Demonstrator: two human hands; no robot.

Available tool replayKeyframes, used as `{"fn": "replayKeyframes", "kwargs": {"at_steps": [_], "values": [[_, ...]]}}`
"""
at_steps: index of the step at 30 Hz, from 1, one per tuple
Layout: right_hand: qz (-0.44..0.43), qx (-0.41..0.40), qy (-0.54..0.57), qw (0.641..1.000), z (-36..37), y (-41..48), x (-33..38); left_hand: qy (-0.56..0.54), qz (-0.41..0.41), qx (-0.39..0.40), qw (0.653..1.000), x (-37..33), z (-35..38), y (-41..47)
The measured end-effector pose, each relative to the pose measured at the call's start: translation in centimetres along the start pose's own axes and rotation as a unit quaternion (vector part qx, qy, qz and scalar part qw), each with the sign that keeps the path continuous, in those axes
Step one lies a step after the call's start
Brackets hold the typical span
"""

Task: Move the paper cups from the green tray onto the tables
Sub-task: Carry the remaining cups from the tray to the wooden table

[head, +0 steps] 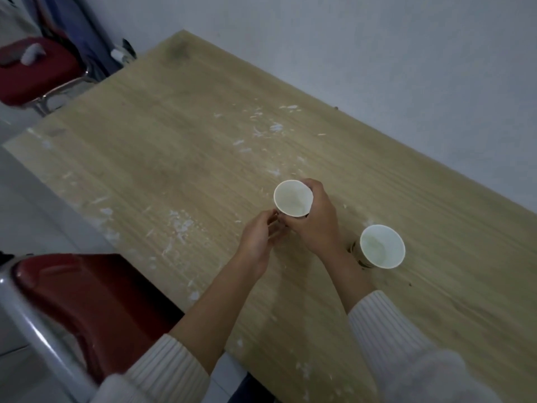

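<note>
My right hand (315, 221) grips a white paper cup (293, 198) from its right side, upright, low over the middle of the wooden table (174, 158). My left hand (258, 237) sits just left of the cup's base, fingers loosely curled, fingertips near or touching the bottom; I cannot tell whether it holds it. A second paper cup (382, 246) with a patterned side stands upright on the table to the right, beside my right wrist. The green tray is not in view.
A red chair (96, 309) with a metal frame stands at the table's near left edge. Another red chair (37, 74) is at the far left. A grey wall (377, 48) runs along the table's far side. White smears mark the tabletop.
</note>
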State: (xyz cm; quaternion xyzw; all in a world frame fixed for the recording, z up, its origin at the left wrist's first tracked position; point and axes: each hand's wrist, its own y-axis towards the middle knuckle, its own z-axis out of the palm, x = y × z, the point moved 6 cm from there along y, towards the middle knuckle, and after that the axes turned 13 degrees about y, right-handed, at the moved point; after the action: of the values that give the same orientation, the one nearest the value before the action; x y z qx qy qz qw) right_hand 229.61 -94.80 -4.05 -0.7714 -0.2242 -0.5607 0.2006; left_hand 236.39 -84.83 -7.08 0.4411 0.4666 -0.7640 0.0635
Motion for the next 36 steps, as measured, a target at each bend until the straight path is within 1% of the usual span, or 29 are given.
{"fn": "replayKeyframes", "kwargs": {"at_steps": [5,9,11,14,16,19,23,25,27,31,36], "values": [[0.008,0.003,0.009,1.0,0.2,-0.2,-0.2,0.014,0.01,0.008,1.0,0.4,-0.2,0.0],[0.028,0.027,-0.006,0.999,0.2,-0.9,0.0,0.034,-0.021,-0.009,0.999,1.8,0.0,-0.5],[0.025,0.016,-0.002,1.0,-0.4,-1.8,0.6,0.04,-0.04,-0.01,0.998,2.6,0.4,-1.2],[-0.001,-0.008,0.027,1.0,-1.5,-4.1,2.3,0.062,-0.039,0.008,0.997,3.1,1.5,-2.6],[-0.024,-0.024,0.053,0.998,-2.7,-6.0,3.3,0.089,-0.024,0.015,0.996,3.2,2.1,-3.6],[-0.055,-0.073,0.084,0.992,-5.9,-9.2,4.6,0.149,0.023,0.016,0.989,3.2,3.6,-5.2],[-0.066,-0.179,0.086,0.978,-12.5,-14.5,4.0,0.164,0.141,0.01,0.976,2.8,7.3,-9.5],[-0.055,-0.221,0.084,0.97,-15.8,-17.6,3.3,0.17,0.191,0.034,0.966,3.6,9.8,-12.5],[-0.048,-0.258,0.073,0.962,-18.9,-21.1,2.7,0.195,0.219,0.085,0.952,5.5,12.4,-15.6],[-0.043,-0.338,0.038,0.94,-24.4,-29.1,1.6,0.247,0.226,0.191,0.923,10.6,17.7,-21.5],[-0.015,-0.416,0.024,0.909,-29.5,-40.7,-0.3,0.285,0.246,0.266,0.887,17.0,22.1,-29.5]]}}
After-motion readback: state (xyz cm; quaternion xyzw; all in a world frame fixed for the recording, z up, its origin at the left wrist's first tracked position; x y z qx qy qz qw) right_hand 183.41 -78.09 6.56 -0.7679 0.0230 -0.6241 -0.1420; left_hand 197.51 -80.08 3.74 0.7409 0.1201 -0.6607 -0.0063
